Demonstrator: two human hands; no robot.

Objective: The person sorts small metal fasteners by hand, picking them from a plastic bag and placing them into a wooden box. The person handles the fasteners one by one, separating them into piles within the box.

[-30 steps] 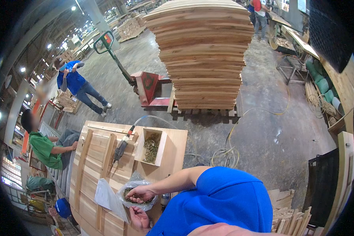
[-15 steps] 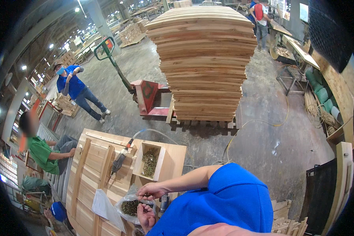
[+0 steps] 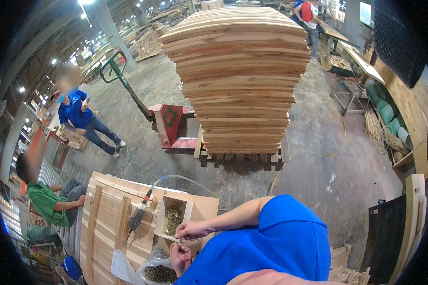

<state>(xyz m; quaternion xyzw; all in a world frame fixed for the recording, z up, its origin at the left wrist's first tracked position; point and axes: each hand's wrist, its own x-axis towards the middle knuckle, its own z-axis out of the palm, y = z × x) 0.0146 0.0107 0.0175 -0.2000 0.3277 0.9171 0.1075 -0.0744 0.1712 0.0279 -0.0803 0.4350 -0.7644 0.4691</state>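
Both my hands are at the near edge of a wooden panel table, fingertips meeting just beside a wooden box (image 3: 189,212). Brassy, screw-like small parts (image 3: 173,216) lie in the box. My right hand (image 3: 193,230) is closed in a pinch; a tiny dark bit shows by its fingers. Below it, my left hand (image 3: 179,259) has bent fingers pressed together near a small pale bit. What exactly they hold is too small to name. A clear plastic bag (image 3: 158,260) of similar small parts lies beside my left hand.
A corded or hosed power driver (image 3: 138,214) rests on the wooden panel (image 3: 107,221), near a white sheet (image 3: 122,267). Ahead stands a tall stack of boards (image 3: 238,80) on a red pallet jack (image 3: 169,124). Co-workers in green (image 3: 46,202) and blue (image 3: 73,110) are at the left.
Both hands have moved from over the plastic bag up to beside the box, and their fingertips have come together. The co-worker in blue has lowered an arm. The view has shifted slightly.
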